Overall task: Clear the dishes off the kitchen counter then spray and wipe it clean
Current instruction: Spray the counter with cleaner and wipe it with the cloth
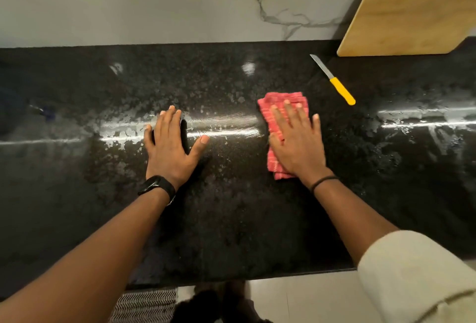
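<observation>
Pressing flat on a folded red checked cloth (279, 127), the right hand (298, 147) has its fingers straight and spread, palm down, with the cloth pinned between it and the black granite counter (231, 219). The left hand (170, 147) lies well apart from it, also palm down with fingers straight and thumb splayed toward the right hand, resting directly on the stone and holding nothing. Between the two hands runs a bright smeared streak of wet (224, 124) (fine curved wipe marks show in it), and patchy droplets speckle the surface beyond and to the outside of the left hand. Beyond the right hand and a little to its outer side lies a yellow-handled knife (334, 81), apart from the cloth. Farther out, a wooden cutting board (412, 8) leans against the marble backsplash (154, 0).
</observation>
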### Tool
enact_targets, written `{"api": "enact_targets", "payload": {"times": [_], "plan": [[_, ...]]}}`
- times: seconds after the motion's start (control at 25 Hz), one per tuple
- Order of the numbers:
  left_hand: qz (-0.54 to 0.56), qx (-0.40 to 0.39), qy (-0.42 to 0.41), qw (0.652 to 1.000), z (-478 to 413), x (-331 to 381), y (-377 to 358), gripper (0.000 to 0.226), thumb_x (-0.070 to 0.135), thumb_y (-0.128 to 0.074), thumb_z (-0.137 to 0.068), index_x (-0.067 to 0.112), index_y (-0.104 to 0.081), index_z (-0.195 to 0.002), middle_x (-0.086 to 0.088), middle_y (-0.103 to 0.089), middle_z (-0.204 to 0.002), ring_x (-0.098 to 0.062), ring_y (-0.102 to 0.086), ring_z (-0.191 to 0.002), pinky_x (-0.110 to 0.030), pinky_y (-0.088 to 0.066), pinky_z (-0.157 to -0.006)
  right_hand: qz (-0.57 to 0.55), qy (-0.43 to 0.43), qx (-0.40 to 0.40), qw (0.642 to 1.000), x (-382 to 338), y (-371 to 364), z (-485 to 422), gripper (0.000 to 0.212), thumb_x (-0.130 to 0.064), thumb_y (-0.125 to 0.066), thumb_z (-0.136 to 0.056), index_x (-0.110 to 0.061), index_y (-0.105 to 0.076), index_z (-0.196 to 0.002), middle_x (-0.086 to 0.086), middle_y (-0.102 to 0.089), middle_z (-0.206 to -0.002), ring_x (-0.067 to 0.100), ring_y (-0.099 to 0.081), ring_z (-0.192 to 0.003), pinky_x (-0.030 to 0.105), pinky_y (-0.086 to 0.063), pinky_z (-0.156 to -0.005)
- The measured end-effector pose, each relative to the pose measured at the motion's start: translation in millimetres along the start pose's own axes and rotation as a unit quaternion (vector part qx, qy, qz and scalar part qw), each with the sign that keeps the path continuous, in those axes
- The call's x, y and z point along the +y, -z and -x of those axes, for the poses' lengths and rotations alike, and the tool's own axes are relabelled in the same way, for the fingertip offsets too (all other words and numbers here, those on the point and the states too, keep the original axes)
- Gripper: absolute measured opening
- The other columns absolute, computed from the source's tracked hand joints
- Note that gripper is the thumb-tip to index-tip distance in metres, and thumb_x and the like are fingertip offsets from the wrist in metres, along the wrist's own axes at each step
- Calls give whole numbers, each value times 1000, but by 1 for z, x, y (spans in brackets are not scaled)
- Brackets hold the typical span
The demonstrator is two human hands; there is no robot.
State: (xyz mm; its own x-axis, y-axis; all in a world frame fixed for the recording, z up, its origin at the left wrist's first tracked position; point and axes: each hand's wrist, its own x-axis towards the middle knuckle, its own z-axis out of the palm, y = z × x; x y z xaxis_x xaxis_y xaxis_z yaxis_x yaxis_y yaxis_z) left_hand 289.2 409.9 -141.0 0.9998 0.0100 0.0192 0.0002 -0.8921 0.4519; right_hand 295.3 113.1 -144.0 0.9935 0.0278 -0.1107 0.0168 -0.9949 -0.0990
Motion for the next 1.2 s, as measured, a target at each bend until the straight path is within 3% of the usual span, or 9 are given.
{"api": "enact_targets", "payload": {"times": [0.24, 0.4, 0.52, 0.64, 0.92, 1.2], "plan": [[-1, -5, -5, 1000, -1, -1, -3, 94, 84, -19, -90, 20, -24, -158, 5, -12, -169, -11, -1, -156, -53, 1, -125, -16, -66, 9, 998, 35, 14, -86, 74, -54, -24, -93, -33, -17, -163, 4, -15, -172, 28, -7, -159, 60, -3, -126], [-11, -5, -10, 1000, -4, -4, -5, 94, 85, -18, -90, 21, -23, -159, 5, -11, -169, -10, 1, -156, -53, 1, -125, -23, -65, 16, 998, 34, 22, -148, 73, -53, -26, -93, -31, -19, -163, 5, -15, -172, 30, -8, -159, 61, -4, -125], [-12, -2, -8, 1000, -6, -4, -6, 94, 85, -19, -90, 22, -23, -159, 5, -11, -169, -10, 1, -156, -54, 1, -125, -28, -78, 10, 997, 18, 22, -173, 74, -54, -25, -94, -30, -17, -164, 7, -14, -172, 31, -6, -159, 61, -1, -125], [1, -1, -9, 1000, -8, -5, -6, 91, 84, -22, -91, 22, -24, -158, 6, -11, -169, -10, 1, -156, -54, 3, -125, -9, -27, 5, 1000, -31, 17, -170, 72, -55, -22, -98, -29, -13, -164, 7, -12, -172, 33, -6, -158, 61, 0, -126], [37, 43, -17, 998, -9, -13, -9, 93, 82, -17, -91, 16, -33, -155, 0, -20, -167, -17, -11, -155, -52, -3, -125, -63, 76, 2, 995, -137, -17, -27, 72, -54, -22, -95, -29, -22, -163, 3, -17, -171, 29, -8, -159, 59, -2, -126], [-10, 10, -53, 998, 34, 6, -12, 86, 78, -22, -94, 17, -36, -153, 0, -24, -166, -20, -19, -153, -54, -6, -124, -75, 23, 4, 997, -80, -32, 181, 72, -47, -35, -95, -32, -18, -164, 2, -10, -173, 26, -1, -159, 60, -4, -126]]}}
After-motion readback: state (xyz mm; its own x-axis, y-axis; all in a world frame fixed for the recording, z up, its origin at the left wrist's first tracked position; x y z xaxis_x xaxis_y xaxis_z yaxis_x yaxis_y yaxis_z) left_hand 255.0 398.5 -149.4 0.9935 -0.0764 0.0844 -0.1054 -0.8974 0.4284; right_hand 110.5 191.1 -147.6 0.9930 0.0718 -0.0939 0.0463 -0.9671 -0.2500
